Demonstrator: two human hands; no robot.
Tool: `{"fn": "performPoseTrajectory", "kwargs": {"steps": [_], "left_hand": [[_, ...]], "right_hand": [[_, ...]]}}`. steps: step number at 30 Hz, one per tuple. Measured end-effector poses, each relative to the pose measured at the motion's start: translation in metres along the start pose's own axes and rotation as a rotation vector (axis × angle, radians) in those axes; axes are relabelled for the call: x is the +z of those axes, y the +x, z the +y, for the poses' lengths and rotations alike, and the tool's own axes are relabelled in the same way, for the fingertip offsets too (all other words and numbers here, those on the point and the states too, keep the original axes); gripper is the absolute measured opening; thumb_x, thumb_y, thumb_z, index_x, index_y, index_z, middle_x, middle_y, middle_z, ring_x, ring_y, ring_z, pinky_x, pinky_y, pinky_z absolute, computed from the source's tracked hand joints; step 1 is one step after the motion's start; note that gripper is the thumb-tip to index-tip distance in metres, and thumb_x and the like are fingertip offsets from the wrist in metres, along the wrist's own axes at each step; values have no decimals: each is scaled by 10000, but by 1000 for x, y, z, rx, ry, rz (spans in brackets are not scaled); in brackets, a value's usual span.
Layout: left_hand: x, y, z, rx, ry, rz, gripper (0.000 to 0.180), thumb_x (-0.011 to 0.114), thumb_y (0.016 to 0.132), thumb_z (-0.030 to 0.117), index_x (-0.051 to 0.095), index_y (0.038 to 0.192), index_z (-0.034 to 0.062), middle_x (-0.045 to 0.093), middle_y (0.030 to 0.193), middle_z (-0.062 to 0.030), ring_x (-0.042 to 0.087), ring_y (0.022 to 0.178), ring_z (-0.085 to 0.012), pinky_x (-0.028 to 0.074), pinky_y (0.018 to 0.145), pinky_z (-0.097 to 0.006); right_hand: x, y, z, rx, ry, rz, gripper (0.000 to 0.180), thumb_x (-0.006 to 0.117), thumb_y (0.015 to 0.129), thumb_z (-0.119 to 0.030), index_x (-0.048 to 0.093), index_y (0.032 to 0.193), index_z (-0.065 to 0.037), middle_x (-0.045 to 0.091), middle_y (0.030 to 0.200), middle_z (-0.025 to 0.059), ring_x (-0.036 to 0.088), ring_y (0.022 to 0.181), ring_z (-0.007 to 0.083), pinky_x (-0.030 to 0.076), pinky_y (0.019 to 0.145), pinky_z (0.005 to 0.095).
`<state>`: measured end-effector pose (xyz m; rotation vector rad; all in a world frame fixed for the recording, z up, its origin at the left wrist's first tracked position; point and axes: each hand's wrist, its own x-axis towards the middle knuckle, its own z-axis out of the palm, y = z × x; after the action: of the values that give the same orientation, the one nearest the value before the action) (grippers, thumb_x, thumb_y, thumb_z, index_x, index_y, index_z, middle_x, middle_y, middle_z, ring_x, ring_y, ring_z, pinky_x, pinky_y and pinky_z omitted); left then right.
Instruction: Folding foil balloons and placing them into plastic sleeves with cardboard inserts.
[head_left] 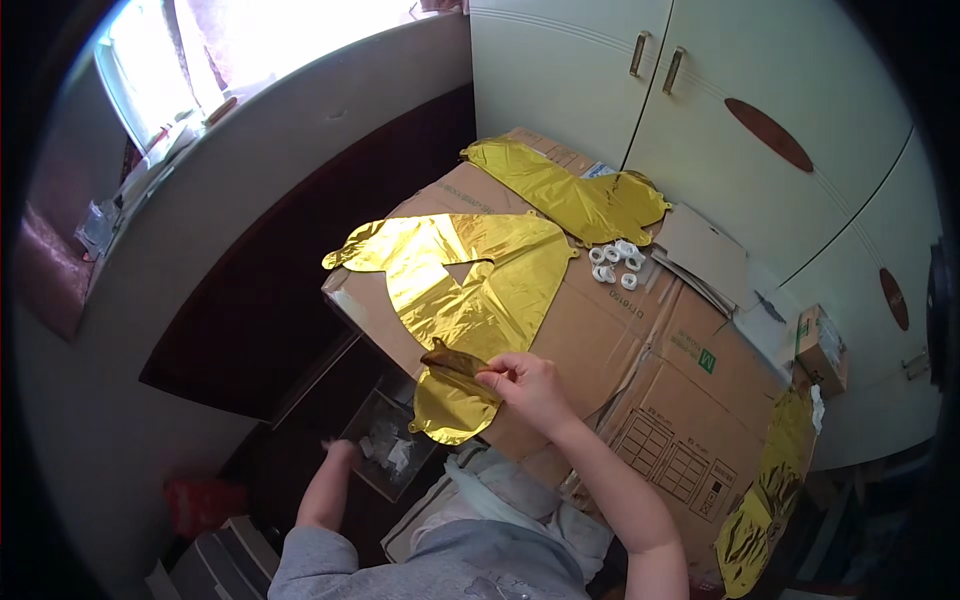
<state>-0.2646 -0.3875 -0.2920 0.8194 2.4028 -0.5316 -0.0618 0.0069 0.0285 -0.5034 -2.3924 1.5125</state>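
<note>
A flat, shiny gold foil balloon (520,300) lies across a cardboard surface in front of me, with an opening in its middle. My right hand (525,385) pinches a lifted, folded edge of its near part between thumb and fingers. The near rounded end hangs past the cardboard's edge. Down to the left, my left hand (343,452) is beside a shallow bin (388,415) with white scraps in it. Motion smears its fingers, so what they hold, if anything, does not show.
Another gold foil balloon (590,205) lies at the far edge, near several small white rolls (628,262). Cardboard sheets (700,250) and a small box (822,350) stand by the cream cabinet (770,90). More gold foil (770,500) hangs at the right edge.
</note>
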Motion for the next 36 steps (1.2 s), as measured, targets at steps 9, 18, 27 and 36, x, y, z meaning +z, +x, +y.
{"fn": "performPoseTrajectory", "kwargs": {"steps": [9,18,27,36], "left_hand": [[-143,-13,12,-25,-532,578,160,602,879,156,671,982,55,667,985,-154,656,852,-297,524,783,-383],[-363,-117,105,1095,-831,715,364,803,722,6,661,1056,30,654,1102,-74,601,1086,-182,481,931,-322],[-363,-41,91,605,-1909,933,143,661,898,42,663,1041,37,682,981,-16,634,853,-97,506,752,-253],[-365,3,19,262,-2127,1177,165,659,937,126,648,1071,31,673,965,-13,650,813,-101,539,710,-252]], "right_hand": [[-6,10,-3,-242,-191,137,142,654,873,-208,702,955,-102,702,916,86,681,775,279,538,676,371],[-2,3,-54,-914,-489,265,246,664,755,-66,619,993,-108,643,897,31,648,773,215,522,662,341],[-12,66,25,-447,-683,-7,442,618,885,-283,523,1233,-28,537,1270,152,540,1151,314,431,991,425],[-31,117,53,-41,-1010,-105,696,343,959,-606,263,1540,-231,181,1613,100,146,1484,331,108,1187,537]]}}
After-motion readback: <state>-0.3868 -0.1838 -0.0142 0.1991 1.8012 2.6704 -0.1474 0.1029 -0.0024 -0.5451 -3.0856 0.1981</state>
